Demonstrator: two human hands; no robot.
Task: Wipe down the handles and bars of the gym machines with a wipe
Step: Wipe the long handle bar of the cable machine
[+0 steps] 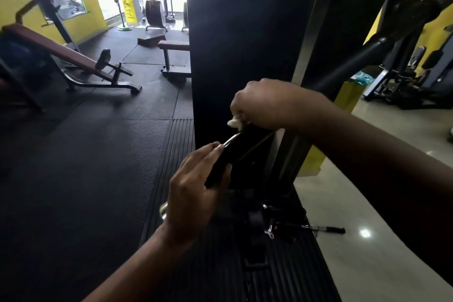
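Observation:
A cable handle with a black grip (221,167) and a chrome end (231,139) hangs in front of a tall black machine column (242,32). My left hand (193,186) grips the black part from below. Just above it, my right hand (262,105) pinches a crumpled white wipe (234,123) against the handle's upper end. Most of the wipe is hidden inside the fingers.
A decline bench (61,54) and a flat bench (174,46) stand on the black rubber floor to the left. A short bar attachment (318,229) lies on the tiles by the machine base. More machines (416,68) fill the right side.

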